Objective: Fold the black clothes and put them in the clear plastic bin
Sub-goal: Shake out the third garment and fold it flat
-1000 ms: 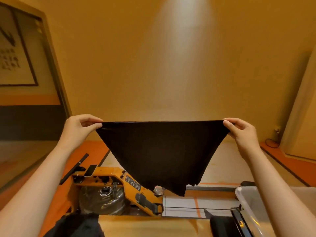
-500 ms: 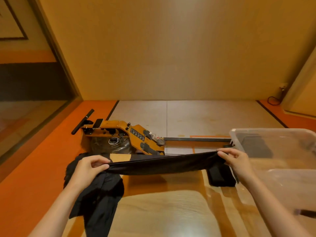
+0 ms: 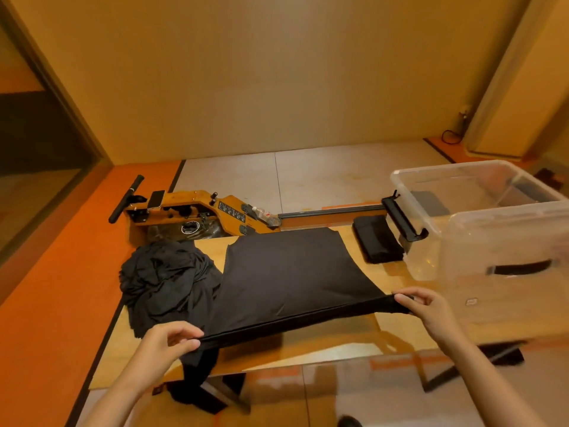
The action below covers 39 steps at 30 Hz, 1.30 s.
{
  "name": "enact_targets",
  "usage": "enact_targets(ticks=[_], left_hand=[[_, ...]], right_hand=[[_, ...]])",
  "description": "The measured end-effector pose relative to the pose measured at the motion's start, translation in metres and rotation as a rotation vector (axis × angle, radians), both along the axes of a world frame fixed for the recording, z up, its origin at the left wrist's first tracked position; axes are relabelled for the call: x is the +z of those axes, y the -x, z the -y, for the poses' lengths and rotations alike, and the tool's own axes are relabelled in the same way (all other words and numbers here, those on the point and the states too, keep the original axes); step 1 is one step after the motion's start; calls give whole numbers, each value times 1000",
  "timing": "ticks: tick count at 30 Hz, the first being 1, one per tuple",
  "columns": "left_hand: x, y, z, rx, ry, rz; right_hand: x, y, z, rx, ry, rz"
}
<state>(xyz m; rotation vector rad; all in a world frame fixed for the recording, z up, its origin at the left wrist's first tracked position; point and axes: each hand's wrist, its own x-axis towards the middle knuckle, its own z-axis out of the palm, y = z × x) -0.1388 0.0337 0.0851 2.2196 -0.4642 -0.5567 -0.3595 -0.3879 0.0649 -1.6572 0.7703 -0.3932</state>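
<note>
Flat across the middle of the wooden table (image 3: 332, 340) lies the black garment (image 3: 289, 278). Its far end, toward twelve o'clock, rests on the wood, and its near hem is raised a little and pulled taut between both hands.

The left hand (image 3: 166, 343), at about seven o'clock, pinches the hem's left corner between thumb and curled fingers. Loose cloth hangs below it over the table's near edge. The right hand (image 3: 431, 309), at about four o'clock, pinches the right corner between thumb and fingertips.

At nine o'clock from the garment, touching its left edge, a rumpled pile of black clothes (image 3: 163, 282) sits on the table's left end. At one o'clock a small folded black piece (image 3: 377, 243) lies on the wood, just beside the clear plastic bin (image 3: 505, 238). The bin stands on the table's right end, between two and three o'clock. A dark shape shows through its walls, but I cannot tell whether it lies inside.

Beyond the table's far edge, from eleven to one o'clock, an orange rowing machine (image 3: 197, 214) stands on the floor, its rail running right toward the bin.
</note>
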Motion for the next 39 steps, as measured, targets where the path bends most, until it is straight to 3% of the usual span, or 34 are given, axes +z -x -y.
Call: enact_targets(ticks=[9,28,32,39], left_hand=[[-31,40,-34,-41,-20,-231],[-38,58,-33,-194,21,-337],[-34,40,-24,-214,2,-296],[14,-38,35,-170,-8,52]], right_hand=[[-19,65,-35,10,19,-51],[-9,120,-49,-46,8,-61],[-6,102,-41,-67,59,-66],[33,7,5,-59,103,42]])
